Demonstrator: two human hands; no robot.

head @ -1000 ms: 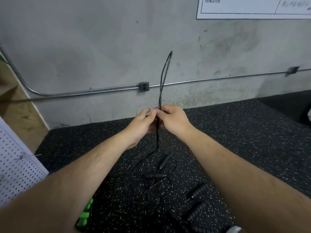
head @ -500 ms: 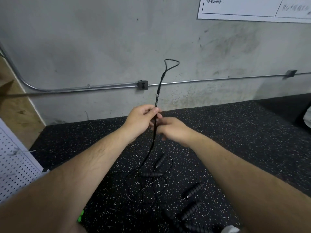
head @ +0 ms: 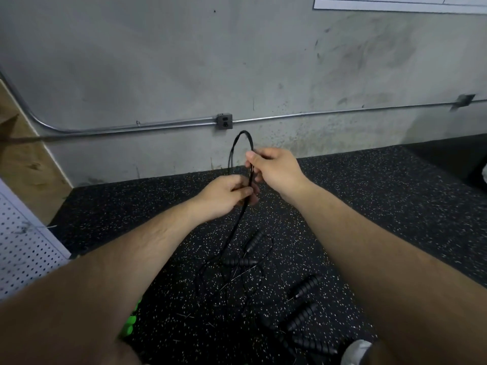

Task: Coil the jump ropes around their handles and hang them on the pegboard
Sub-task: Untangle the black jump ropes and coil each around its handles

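grey concrete wall point(head: 158, 61) fills the bkgd, w/ a metal conduit point(head: 131, 126) run along it thru an outlet box point(head: 224, 121); a white sheet point(head: 395, 2) is cut off at top right. below it, black speckled rubber floor point(head: 369, 206) is spread out, w/ wood flooring point(head: 23, 164) at far left. a white pegboard point(head: 23, 254) is seen low at the left edge, nothing hung on the visible part.

a thin black jump rope point(head: 234, 233) is held up over the floor by both hands, doubled into parallel strands. it is pinched by the right hand point(head: 276, 169) betw. thumb and curled fingers, just under a small loop point(head: 243, 134) that stands up in front of the wall. the left hand point(head: 224, 194) is clenched round the same strands just below the right. from there the rope is let down to the floor, where it is spread in loose tangled turns.

two black ribbed handles point(head: 254, 241) are laid among those turns, approx. centre. more ribbed handles are laid closer in, to the right. a bright green item point(head: 130, 321) is partly hidden by the left forearm; what it is can't be told.
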